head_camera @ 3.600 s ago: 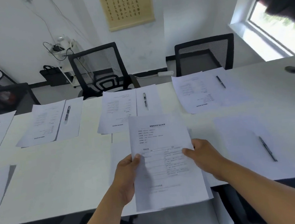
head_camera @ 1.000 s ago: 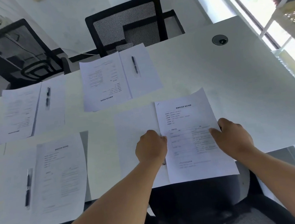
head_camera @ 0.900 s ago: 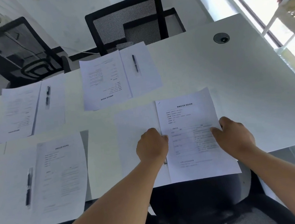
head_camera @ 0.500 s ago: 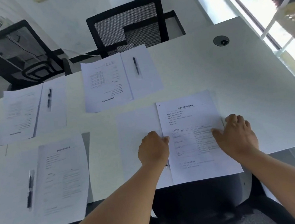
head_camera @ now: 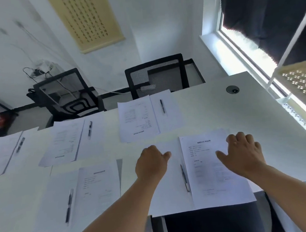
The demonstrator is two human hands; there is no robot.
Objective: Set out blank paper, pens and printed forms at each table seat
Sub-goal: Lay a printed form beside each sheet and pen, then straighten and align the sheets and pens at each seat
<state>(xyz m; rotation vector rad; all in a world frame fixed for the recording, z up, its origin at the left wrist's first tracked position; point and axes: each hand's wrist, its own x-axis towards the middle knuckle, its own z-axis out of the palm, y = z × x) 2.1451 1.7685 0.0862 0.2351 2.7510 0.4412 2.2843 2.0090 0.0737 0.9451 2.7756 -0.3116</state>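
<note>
Head view: a person's left hand (head_camera: 151, 163) and right hand (head_camera: 242, 153) sit over the nearest seat's set at the table (head_camera: 243, 113) edge, where a printed form (head_camera: 213, 185) lies just beside a blank sheet (head_camera: 168, 194) with a pen (head_camera: 184, 178) along the seam between them. The right hand is spread, fingers relaxed over the form's upper right part; whether it presses the paper cannot be told. The left hand holds nothing, its fingers bent under and out of sight, thumb out, over the blank sheet's top. To the left, a second near-side set (head_camera: 92, 189) has form, sheet and pen in place. Across the table, three more sets lie before the chairs: one in front of the right chair (head_camera: 156, 75), one (head_camera: 69, 140) before the left chair (head_camera: 64, 95), and a third (head_camera: 1, 150) at the far left, cut by the frame. Judging by this, every seat in view is now supplied, and the laying-out looks nearly or fully finished; seats beyond the frame cannot be checked, and only squaring this last form seems to be left
</note>
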